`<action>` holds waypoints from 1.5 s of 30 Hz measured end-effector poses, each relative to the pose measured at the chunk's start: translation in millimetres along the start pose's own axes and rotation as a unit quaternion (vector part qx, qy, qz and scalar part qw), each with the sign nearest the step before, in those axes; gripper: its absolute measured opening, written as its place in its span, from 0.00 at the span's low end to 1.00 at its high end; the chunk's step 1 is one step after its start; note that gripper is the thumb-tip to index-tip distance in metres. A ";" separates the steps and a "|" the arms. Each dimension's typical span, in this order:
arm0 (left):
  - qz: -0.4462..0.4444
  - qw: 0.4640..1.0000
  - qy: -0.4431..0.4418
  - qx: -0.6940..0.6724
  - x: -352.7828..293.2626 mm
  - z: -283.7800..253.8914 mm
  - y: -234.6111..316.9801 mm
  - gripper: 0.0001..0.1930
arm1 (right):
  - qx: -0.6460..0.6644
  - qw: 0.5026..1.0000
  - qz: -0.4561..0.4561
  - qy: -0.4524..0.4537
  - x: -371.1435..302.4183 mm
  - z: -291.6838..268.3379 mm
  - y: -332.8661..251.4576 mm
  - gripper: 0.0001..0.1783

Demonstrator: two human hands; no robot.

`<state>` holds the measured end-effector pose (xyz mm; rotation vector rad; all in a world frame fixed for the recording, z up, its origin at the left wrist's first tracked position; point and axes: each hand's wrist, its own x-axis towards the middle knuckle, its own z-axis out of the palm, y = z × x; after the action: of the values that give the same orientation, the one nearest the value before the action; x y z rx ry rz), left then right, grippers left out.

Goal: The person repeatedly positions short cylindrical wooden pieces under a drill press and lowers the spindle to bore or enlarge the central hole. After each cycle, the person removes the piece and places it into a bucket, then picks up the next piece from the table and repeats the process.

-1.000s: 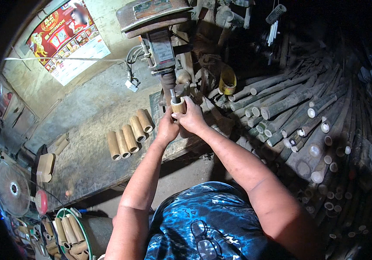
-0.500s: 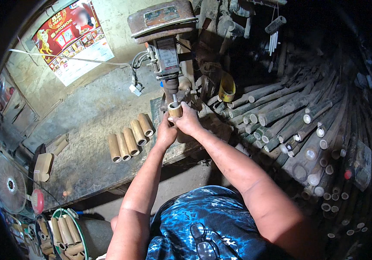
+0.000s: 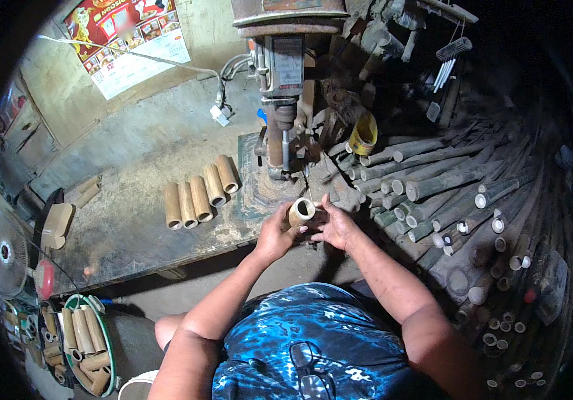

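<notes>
A short bamboo tube, its open end facing up, is in my left hand, whose fingers close around its side. My right hand is just to the right of the tube, thumb raised and fingers apart; whether its fingertips touch the tube I cannot tell. Beyond both hands stands a drill press, its bit pointing down over the base plate. To the left, several bamboo tubes lie side by side on the workbench.
Long bamboo poles are piled at the right. A green-rimmed basket of cut tubes stands at the lower left, below a fan. A yellow container sits behind the drill press. A cable crosses the wall.
The bamboo tube has come off the drill bit and toward me, with both hands moving nearer my body. My right hand has loosened from the tube. The view has shifted.
</notes>
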<state>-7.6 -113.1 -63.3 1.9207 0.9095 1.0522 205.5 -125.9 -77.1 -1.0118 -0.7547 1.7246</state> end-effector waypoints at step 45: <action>-0.113 0.993 0.046 0.001 53.9 -4.7 -35.9 0.37 | -0.423 0.856 -0.261 0.144 62.7 80.4 -35.6 0.29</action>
<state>2.2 -49.7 -73.3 1.7336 1.1501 1.0095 137.4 -57.8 -28.0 -1.4241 -1.4795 0.7096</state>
